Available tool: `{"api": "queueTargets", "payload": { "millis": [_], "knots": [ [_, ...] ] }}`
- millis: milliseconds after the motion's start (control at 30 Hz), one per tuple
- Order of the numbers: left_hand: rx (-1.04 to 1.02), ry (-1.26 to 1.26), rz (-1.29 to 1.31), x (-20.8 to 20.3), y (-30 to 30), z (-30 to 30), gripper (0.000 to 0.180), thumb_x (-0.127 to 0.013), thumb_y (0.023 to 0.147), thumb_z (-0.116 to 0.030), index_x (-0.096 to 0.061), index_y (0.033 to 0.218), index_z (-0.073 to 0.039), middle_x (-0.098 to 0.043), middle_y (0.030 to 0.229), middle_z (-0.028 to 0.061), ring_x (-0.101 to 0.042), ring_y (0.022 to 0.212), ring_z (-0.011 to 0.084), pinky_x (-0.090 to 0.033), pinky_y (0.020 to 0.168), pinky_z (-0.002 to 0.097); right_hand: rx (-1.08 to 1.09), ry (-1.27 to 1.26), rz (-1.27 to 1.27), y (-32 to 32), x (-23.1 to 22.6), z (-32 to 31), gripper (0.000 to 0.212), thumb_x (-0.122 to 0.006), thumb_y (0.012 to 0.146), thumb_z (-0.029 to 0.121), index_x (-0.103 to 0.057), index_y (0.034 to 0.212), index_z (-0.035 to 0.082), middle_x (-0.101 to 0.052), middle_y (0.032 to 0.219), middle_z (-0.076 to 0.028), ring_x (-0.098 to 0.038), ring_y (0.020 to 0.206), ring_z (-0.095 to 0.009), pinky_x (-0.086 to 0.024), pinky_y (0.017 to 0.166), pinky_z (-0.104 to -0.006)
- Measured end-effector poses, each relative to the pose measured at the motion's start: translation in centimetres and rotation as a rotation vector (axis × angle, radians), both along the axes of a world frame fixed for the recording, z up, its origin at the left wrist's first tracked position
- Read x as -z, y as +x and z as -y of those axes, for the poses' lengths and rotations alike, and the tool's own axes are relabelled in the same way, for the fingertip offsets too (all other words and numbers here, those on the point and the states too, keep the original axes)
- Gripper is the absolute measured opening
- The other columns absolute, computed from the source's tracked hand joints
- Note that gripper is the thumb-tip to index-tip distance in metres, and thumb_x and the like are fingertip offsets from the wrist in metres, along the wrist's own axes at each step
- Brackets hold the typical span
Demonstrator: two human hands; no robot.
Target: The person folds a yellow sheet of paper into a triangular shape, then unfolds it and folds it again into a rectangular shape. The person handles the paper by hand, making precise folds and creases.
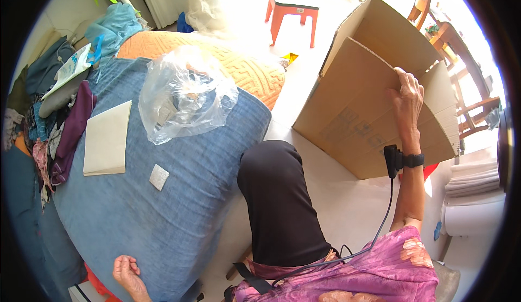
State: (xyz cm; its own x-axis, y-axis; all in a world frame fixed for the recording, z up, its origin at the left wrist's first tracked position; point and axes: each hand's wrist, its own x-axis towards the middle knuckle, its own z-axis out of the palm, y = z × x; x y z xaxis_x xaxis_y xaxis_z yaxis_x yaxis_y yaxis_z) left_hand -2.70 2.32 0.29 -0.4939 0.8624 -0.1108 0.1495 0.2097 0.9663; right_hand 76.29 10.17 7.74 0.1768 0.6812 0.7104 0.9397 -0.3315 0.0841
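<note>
Cardboard box (339,96), held by the right hand (408,94), bears grey printing (345,124).

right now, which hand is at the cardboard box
The right hand: its fingers are at the box's upper edge, and a black band circles its wrist. The left hand is well away, by the blue cover.

Right hand (408,97): fingers hooked over upper edge of cardboard box (353,106)
Left hand (130,278): loosely curled, at near edge of blue surface (179,210)
Plastic bag (182,104): clear, at far edge, overlapping orange cover (252,66)
Cream sheet (107,139): flat, near left edge
Small square (158,177): white, between sheet and right edge
Clothes (73,134): heaped along left edge
</note>
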Motion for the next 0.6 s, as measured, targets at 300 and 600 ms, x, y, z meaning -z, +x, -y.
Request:
{"api": "queueTargets", "payload": {
  "millis": [300,600],
  "knots": [
    [-0.041,-0.014,-0.035,-0.5,1.0,-0.4,0.018,-0.061,0.098,-0.014,-0.062,0.084,-0.004,-0.061,0.074,0.0044,-0.045,0.052,0.0044,-0.032,0.043,0.0199,0.109,-0.055,-0.006,4.1,0.1,-6.6,0.059,-0.073,0.077,0.009,-0.06,0.134,0.011,-0.065,0.123,-0.008,-0.059,0.119,-0.026,-0.043,0.099,-0.0386],
    [-0.066,-0.081,-0.075,-0.1,0.1,-0.9,0.016,-0.063,0.097,-0.02,-0.06,0.087,-0.008,-0.06,0.074,0.0032,-0.04,0.048,0.0037,-0.026,0.04,0.0192,0.286,-0.026,0.061,8.1,0.6,-12.4,0.056,-0.079,0.078,0.011,-0.063,0.131,0.019,-0.068,0.115,-0.004,-0.063,0.116,-0.023,-0.044,0.093,-0.0403]
  ]
}}
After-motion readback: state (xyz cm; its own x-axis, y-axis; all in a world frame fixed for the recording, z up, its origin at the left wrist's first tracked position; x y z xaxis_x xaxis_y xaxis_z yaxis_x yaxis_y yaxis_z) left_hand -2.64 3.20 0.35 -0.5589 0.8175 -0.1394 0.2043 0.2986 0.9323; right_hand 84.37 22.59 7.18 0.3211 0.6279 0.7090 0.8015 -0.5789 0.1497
